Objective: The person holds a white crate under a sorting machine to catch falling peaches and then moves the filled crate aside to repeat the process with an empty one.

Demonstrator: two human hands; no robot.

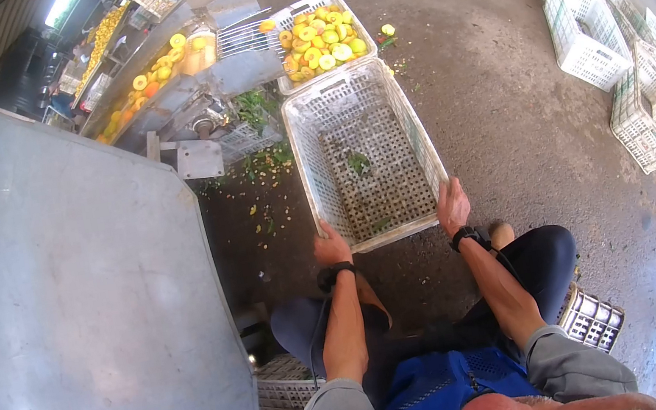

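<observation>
The left hand and the right hand each clamp a near corner of a white plastic crate, fingers curled over the rim and each grip closed on it. Holding both corners at once keeps the crate square and lets its near end ride above the concrete floor, while the far end seems to rest down against the next crate; whether it touches is hard to tell.

Inside, beyond the grip, the crate is all but bare: a few green leaf scraps lie on its perforated bottom. Just past its far rim stands a second white crate, heaped with halved yellow fruit, likely set there to catch what comes off the metal sorting chute to the left of it, which itself carries more yellow and orange fruit. Leaves and fruit bits litter the floor below the chute.

Left of the grip a big grey metal panel fills the view. Far to the right, well apart, empty white crates lie stacked and tipped on the floor.
</observation>
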